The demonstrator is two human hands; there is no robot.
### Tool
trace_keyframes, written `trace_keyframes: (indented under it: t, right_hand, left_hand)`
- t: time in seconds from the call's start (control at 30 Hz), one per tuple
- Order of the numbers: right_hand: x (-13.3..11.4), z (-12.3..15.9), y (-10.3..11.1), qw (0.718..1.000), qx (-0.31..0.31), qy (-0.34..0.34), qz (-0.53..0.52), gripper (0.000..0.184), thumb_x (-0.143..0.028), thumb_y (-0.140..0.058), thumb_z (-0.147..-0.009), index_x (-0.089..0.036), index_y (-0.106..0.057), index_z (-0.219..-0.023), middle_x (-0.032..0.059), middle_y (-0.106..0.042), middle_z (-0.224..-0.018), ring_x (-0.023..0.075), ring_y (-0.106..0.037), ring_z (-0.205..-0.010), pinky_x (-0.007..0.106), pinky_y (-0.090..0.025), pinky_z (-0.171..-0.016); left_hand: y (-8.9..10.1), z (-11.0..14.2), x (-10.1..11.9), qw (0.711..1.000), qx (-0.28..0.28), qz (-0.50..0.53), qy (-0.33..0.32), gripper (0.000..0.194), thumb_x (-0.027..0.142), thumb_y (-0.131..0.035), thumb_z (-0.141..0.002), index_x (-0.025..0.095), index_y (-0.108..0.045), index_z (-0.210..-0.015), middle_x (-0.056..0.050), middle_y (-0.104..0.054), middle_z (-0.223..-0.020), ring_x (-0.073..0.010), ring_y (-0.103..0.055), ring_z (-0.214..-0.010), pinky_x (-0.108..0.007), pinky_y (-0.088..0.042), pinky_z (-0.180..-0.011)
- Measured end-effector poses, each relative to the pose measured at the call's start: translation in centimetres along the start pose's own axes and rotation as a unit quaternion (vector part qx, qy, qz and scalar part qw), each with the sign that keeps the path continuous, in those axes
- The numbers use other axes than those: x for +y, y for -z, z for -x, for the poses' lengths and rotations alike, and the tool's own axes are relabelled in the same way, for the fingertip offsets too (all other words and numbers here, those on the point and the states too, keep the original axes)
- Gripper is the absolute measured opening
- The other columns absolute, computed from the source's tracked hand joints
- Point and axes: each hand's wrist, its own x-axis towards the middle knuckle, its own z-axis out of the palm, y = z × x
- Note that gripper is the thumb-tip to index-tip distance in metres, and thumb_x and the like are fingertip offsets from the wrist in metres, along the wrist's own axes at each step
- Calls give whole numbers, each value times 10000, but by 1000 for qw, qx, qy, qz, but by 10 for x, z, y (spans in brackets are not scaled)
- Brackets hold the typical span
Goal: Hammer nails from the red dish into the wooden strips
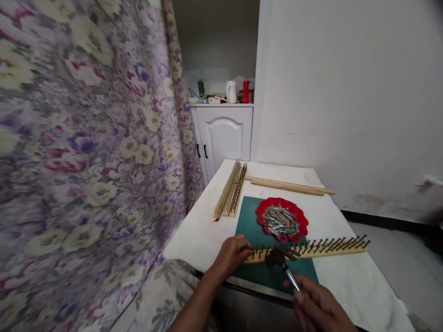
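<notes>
A wooden strip point(332, 250) studded with a long row of upright, partly leaning nails lies across a green mat point(263, 273). My left hand point(236, 251) is at the strip's left end, thumb and fingers curled together against it; what is between the fingertips is hidden. My right hand point(316, 302) grips a hammer point(291, 277) with a metal shaft. Its dark head, somewhat blurred, is over the middle of the strip and hides some nails. Just behind the strip, a red scalloped dish point(302, 220) holds a heap of loose nails point(279, 221).
More nail-studded strips point(230, 191) stand side by side on the white-covered table point(194, 230) at the back left. Plain wooden strips point(287, 185) lie along the far edge. A floral curtain point(104, 161) hangs at left; a white cabinet point(226, 133) stands beyond.
</notes>
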Motion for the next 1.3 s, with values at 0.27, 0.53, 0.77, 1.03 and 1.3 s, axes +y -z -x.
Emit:
trace_keyframes:
  t: [0.27,0.53,0.77,1.03,1.3]
  right_hand:
    - [-25,-40,-30,996,-24,80,21,302,-466,-437,-899,-178,-467,-983,-98,-517,-512,20,-311,-269,135,-166,-286]
    - [-17,-48,-31,995,-18,85,46,271,-449,-436,-904,-184,-476,-943,-93,-526,-516,24,-324,-272,136,-180,-290]
    - [-17,-43,-31,995,-10,91,44,260,-437,-433,-911,-189,-468,-981,-96,-524,-514,28,-323,-280,138,-191,-298]
    - [-21,-44,-31,994,-11,85,68,274,-462,-420,-910,-194,-476,-923,-91,-525,-521,36,-334,-290,143,-192,-302]
    - [-19,-43,-30,993,-13,88,81,271,-442,-410,-919,-183,-476,-965,-96,-517,-512,39,-345,-291,147,-202,-308]
  left_hand:
    - [0,-1,0,999,3,-36,6,149,119,-600,-728,145,-554,-589,29,-490,-653,-100,-493,-641,-183,-312,-571]
    - [0,-2,-3,1000,-3,-28,10,171,86,-593,-706,146,-502,-573,39,-451,-638,-92,-458,-618,-184,-291,-563]
    - [-1,0,-3,1000,0,-12,15,173,106,-607,-712,145,-504,-578,43,-448,-646,-85,-455,-623,-181,-282,-558]
    - [-1,0,-3,1000,3,23,18,183,98,-572,-715,145,-498,-555,43,-419,-630,-88,-435,-605,-189,-283,-546]
    - [-1,-1,-3,999,-4,33,20,161,89,-570,-716,141,-527,-570,40,-445,-636,-88,-446,-608,-188,-286,-545]
